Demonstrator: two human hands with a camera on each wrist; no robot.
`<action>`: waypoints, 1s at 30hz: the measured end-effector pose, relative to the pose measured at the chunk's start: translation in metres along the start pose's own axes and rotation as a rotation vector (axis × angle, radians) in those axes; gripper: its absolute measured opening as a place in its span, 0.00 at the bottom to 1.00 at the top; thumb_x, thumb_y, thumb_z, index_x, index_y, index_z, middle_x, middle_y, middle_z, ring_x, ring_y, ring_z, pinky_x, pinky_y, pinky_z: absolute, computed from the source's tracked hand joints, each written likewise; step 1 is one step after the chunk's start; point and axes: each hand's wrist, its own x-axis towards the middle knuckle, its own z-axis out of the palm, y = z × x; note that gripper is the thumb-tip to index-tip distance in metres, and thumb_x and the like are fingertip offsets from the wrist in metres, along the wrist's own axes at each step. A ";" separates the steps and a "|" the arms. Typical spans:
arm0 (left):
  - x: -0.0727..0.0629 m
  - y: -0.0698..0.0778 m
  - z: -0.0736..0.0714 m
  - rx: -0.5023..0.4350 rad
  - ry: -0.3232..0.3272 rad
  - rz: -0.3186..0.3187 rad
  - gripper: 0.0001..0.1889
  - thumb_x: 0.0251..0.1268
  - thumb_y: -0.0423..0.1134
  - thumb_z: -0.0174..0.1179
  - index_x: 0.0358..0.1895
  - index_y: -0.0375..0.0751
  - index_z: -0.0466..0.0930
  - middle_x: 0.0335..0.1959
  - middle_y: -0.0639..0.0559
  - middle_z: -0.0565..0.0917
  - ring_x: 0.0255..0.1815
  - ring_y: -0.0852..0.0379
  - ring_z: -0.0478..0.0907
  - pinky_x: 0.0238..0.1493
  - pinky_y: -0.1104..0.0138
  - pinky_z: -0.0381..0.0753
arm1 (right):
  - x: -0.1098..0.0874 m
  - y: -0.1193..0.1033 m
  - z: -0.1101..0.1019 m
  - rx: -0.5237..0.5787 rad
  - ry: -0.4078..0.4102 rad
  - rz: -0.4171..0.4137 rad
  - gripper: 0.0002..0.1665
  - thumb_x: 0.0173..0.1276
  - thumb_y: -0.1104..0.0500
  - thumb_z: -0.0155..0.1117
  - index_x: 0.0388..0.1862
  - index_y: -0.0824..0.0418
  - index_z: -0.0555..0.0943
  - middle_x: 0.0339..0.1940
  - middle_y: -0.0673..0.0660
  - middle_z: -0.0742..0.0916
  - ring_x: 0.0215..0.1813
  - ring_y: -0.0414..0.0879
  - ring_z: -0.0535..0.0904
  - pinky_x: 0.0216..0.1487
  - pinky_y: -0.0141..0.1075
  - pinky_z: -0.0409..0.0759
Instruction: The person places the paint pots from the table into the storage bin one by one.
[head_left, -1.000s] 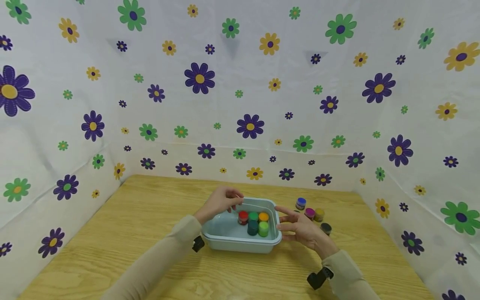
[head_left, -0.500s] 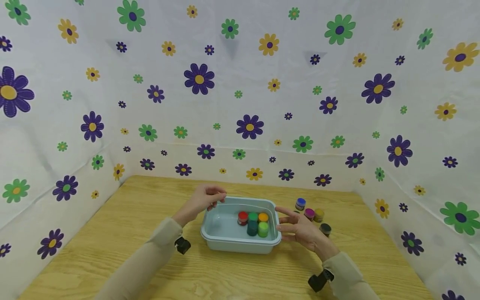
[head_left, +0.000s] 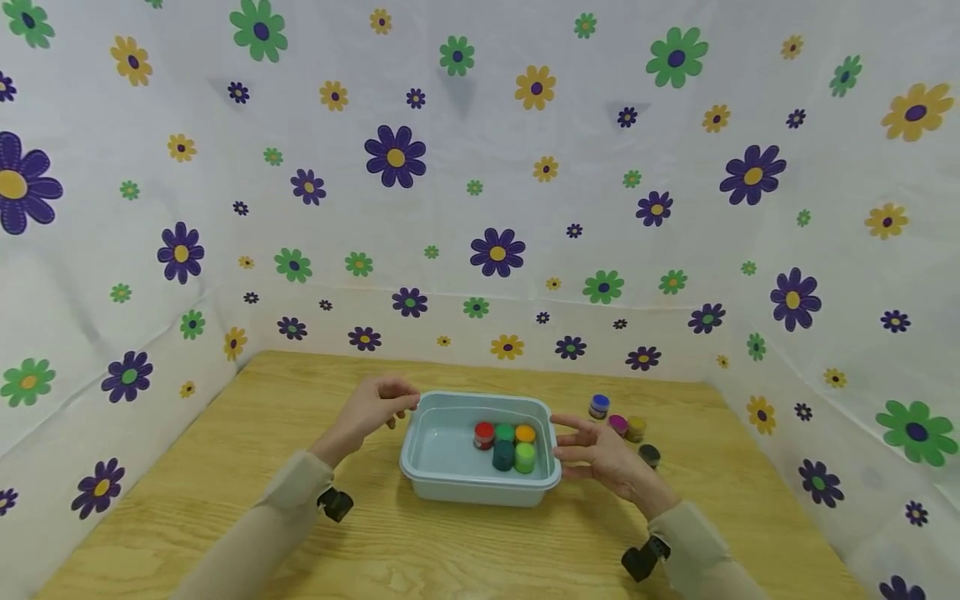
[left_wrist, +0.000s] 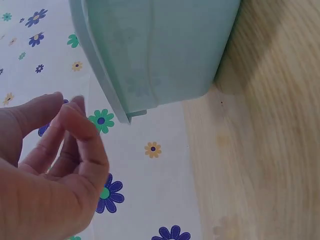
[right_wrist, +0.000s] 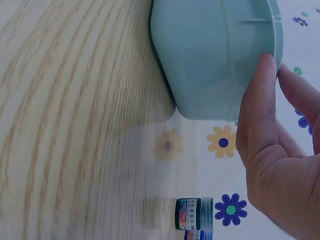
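Our left hand (head_left: 367, 415), loosely curled around nothing, hovers just beside the tub (head_left: 480, 493)'s left end; our right hand (head_left: 607, 458) touches its right end with extended fingers. The tub stands on our table (head_left: 450, 550), five jars (head_left: 504, 454) inside, towards the right.

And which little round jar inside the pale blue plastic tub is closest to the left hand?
The small, round, red-topped jar. The other four jars in the pale blue tub aren't red and sit farther from the left hand.
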 end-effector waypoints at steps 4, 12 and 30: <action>-0.009 -0.003 -0.005 0.008 -0.002 -0.016 0.14 0.67 0.39 0.63 0.51 0.34 0.82 0.43 0.45 0.85 0.42 0.48 0.78 0.35 0.63 0.83 | 0.001 -0.001 -0.003 -0.006 0.048 -0.003 0.36 0.69 0.63 0.64 0.74 0.63 0.64 0.57 0.63 0.82 0.51 0.47 0.84 0.52 0.44 0.86; -0.025 -0.013 -0.007 0.042 -0.020 -0.084 0.25 0.65 0.40 0.65 0.63 0.36 0.75 0.57 0.36 0.79 0.50 0.47 0.79 0.40 0.60 0.87 | 0.004 -0.007 -0.012 -0.057 0.143 -0.019 0.33 0.71 0.58 0.62 0.71 0.69 0.66 0.60 0.65 0.79 0.50 0.44 0.81 0.51 0.37 0.86; -0.034 -0.018 0.005 -0.086 -0.136 -0.123 0.37 0.59 0.37 0.70 0.71 0.37 0.64 0.51 0.35 0.77 0.34 0.52 0.83 0.34 0.58 0.89 | 0.017 -0.001 -0.039 -0.373 0.334 -0.125 0.27 0.72 0.62 0.61 0.67 0.68 0.72 0.65 0.69 0.77 0.64 0.58 0.75 0.62 0.40 0.80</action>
